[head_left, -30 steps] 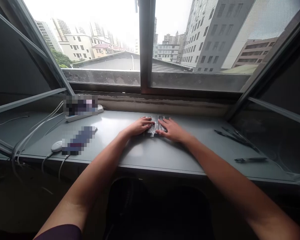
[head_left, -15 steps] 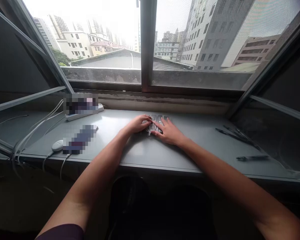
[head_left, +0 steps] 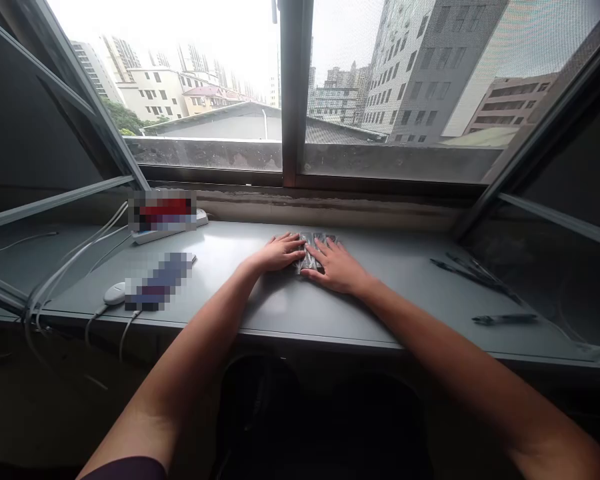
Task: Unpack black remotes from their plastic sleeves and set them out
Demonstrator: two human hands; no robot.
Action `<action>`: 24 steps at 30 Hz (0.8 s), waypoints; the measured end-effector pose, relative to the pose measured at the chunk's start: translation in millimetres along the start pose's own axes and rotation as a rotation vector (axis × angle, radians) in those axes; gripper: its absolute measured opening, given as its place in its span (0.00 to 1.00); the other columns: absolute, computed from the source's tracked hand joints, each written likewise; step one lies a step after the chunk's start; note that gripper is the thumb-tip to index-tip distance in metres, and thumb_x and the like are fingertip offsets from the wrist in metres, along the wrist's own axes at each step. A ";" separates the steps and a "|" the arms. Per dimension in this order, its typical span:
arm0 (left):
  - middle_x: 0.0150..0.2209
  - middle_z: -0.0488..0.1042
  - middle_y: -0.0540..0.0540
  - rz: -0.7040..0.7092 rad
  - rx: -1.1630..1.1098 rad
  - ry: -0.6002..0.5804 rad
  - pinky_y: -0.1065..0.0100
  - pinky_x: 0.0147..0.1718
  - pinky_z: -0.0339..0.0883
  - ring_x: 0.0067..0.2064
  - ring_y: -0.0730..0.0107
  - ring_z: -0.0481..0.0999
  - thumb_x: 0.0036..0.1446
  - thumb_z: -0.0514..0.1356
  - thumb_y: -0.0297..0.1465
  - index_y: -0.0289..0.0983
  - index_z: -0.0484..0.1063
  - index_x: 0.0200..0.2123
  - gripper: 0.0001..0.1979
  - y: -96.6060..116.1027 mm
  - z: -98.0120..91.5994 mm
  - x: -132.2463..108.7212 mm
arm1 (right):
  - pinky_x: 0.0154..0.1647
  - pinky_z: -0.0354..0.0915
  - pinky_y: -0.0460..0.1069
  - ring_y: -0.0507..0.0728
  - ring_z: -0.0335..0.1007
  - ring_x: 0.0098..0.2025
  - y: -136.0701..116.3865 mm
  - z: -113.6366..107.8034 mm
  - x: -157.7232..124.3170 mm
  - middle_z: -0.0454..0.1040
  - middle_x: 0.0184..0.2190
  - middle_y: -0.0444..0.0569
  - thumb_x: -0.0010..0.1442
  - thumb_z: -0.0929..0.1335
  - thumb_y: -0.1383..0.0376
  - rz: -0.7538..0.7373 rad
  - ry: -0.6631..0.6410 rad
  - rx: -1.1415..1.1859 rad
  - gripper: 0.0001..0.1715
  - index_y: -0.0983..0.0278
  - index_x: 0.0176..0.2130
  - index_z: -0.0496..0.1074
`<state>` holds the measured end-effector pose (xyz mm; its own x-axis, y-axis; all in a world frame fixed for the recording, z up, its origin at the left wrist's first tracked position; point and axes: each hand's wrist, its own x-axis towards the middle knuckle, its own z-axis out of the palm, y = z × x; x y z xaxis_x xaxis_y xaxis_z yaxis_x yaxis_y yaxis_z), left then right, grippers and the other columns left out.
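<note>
A small crinkled, shiny plastic packet (head_left: 308, 248) lies flat near the back middle of the grey desk (head_left: 300, 313). My left hand (head_left: 279, 253) rests palm down at its left edge, fingers spread, the tips touching the plastic. Over the right part of the packet lies my right hand (head_left: 336, 265), also palm down with its fingers apart. Both hands cover parts of the packet, and what is inside it cannot be made out.
At the left are a blurred-out phone-like object (head_left: 160, 283), a round white charger (head_left: 115, 293), a white power strip (head_left: 200, 217) and loose cables (head_left: 55, 273). Several dark pens (head_left: 470, 275) and one separate pen (head_left: 504, 319) lie at the right. A window frame (head_left: 295, 100) stands behind.
My left hand's fingers, bent at the packet before, have straightened and spread flat. The packet looks flatter. My right hand stays in nearly the same place.
</note>
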<state>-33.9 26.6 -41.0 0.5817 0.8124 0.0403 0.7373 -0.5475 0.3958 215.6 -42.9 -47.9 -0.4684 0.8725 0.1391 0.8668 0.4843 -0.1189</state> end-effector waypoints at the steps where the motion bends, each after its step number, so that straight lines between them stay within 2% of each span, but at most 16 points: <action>1: 0.83 0.50 0.45 -0.008 0.005 -0.001 0.41 0.80 0.34 0.85 0.48 0.42 0.75 0.49 0.56 0.49 0.62 0.80 0.37 0.7 0.2 0.1 | 0.82 0.41 0.73 0.81 0.40 0.84 0.2 0.7 0.0 0.49 0.84 0.60 0.74 0.58 0.29 -0.003 0.006 0.000 0.58 0.60 0.84 0.52; 11: 0.83 0.50 0.43 -0.048 0.086 0.041 0.35 0.79 0.35 0.84 0.48 0.45 0.77 0.47 0.53 0.48 0.60 0.81 0.36 13.6 2.4 -3.8 | 0.83 0.39 0.72 0.80 0.38 0.85 11.8 7.1 7.6 0.45 0.84 0.60 0.72 0.58 0.27 -0.047 -0.020 -0.004 0.61 0.60 0.84 0.51; 17: 0.82 0.55 0.43 -0.061 0.069 0.095 0.35 0.79 0.39 0.83 0.47 0.50 0.78 0.47 0.52 0.49 0.65 0.78 0.33 11.5 3.7 -2.5 | 0.82 0.40 0.74 0.79 0.40 0.85 18.2 10.8 12.1 0.49 0.84 0.60 0.72 0.58 0.27 -0.090 0.024 0.044 0.59 0.59 0.83 0.55; 21: 0.78 0.65 0.42 -0.040 0.018 0.190 0.47 0.79 0.48 0.80 0.50 0.59 0.76 0.52 0.48 0.45 0.75 0.72 0.30 4.2 6.1 3.0 | 0.82 0.44 0.74 0.79 0.45 0.84 23.2 13.3 14.7 0.55 0.82 0.59 0.73 0.59 0.28 -0.110 0.096 0.134 0.55 0.59 0.81 0.61; 24: 0.72 0.75 0.41 -0.009 -0.035 0.270 0.58 0.75 0.60 0.74 0.52 0.71 0.74 0.56 0.45 0.42 0.83 0.64 0.26 2.4 5.9 5.3 | 0.81 0.51 0.69 0.73 0.56 0.81 29.9 13.2 18.4 0.65 0.78 0.59 0.78 0.56 0.35 -0.134 0.213 0.273 0.48 0.61 0.78 0.66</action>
<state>-27.0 28.3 -45.3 0.4592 0.8437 0.2779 0.7269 -0.5367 0.4284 230.7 -11.5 -61.9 -0.5033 0.7811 0.3695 0.7093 0.6177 -0.3398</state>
